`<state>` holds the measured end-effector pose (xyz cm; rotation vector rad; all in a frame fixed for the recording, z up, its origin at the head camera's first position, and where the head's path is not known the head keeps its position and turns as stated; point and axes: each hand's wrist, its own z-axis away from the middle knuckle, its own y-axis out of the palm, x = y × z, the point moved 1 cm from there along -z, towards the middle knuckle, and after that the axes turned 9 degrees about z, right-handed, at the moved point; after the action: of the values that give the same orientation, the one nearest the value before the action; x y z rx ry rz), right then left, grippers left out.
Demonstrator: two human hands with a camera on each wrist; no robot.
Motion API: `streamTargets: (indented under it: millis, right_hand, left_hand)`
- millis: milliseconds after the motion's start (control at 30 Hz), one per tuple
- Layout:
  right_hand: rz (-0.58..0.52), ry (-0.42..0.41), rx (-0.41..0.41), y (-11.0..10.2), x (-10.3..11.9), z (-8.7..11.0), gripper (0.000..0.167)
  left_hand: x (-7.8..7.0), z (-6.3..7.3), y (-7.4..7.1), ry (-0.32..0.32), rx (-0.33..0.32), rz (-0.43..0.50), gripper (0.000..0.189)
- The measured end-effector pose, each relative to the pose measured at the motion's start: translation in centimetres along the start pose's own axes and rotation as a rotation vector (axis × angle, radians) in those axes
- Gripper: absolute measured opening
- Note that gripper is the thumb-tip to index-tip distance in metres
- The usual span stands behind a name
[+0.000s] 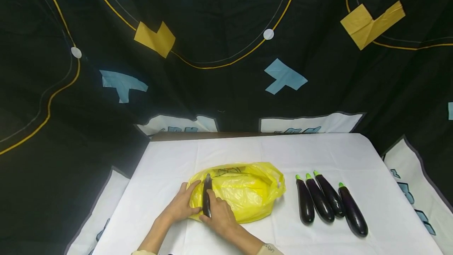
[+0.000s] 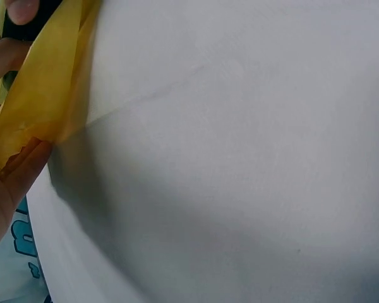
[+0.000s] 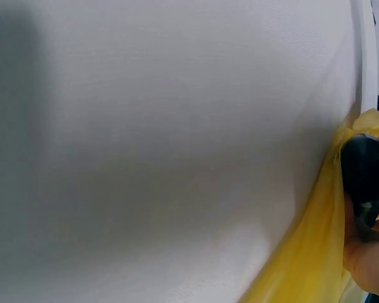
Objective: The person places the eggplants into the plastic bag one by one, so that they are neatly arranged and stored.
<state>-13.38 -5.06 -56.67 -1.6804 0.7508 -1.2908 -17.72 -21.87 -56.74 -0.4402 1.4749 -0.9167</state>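
A yellow plastic bag (image 1: 244,192) lies on the white-covered table with its mouth spread open. At its left end, my left hand (image 1: 181,203) pinches the bag's edge between thumb and fingers. My right hand (image 1: 222,215) grips a dark purple eggplant (image 1: 207,196) over the left part of the bag's mouth. In the right wrist view the rounded end of that eggplant (image 3: 365,165) shows against the bag (image 3: 316,240). The left wrist view catches only part of the left hand (image 2: 19,177) against the yellow plastic (image 2: 47,82). The bag's inside is partly hidden.
Several eggplants (image 1: 320,200) with green stem ends lie side by side to the right of the bag. White cloth covers the table (image 1: 247,150). A black curtain (image 1: 219,93) with yellow and blue shapes hangs behind the far edge.
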Motion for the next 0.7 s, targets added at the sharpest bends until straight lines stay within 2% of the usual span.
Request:
streamTargets:
  millis: [100, 333, 600, 700]
  right_hand:
    - [0.005, 0.007, -0.007, 0.2, 0.0, 0.0, 0.080]
    - [-0.036, 0.084, 0.022, 0.7, -0.2, 0.0, 0.081]
    - [-0.025, 0.075, -0.014, 0.1, -0.3, -0.1, 0.082]
    - [-0.027, 0.085, -0.001, -0.5, -0.2, -0.2, 0.084]
  left_hand:
    - [0.0, 0.0, 0.0, -0.006, 0.005, -0.004, 0.091]
    - [-0.1, 0.0, 0.1, -0.013, 0.014, -0.017, 0.090]
    - [-0.2, -0.1, -0.1, -0.023, 0.019, -0.028, 0.091]
    - [-0.3, -0.1, -0.2, -0.023, 0.017, -0.025, 0.091]
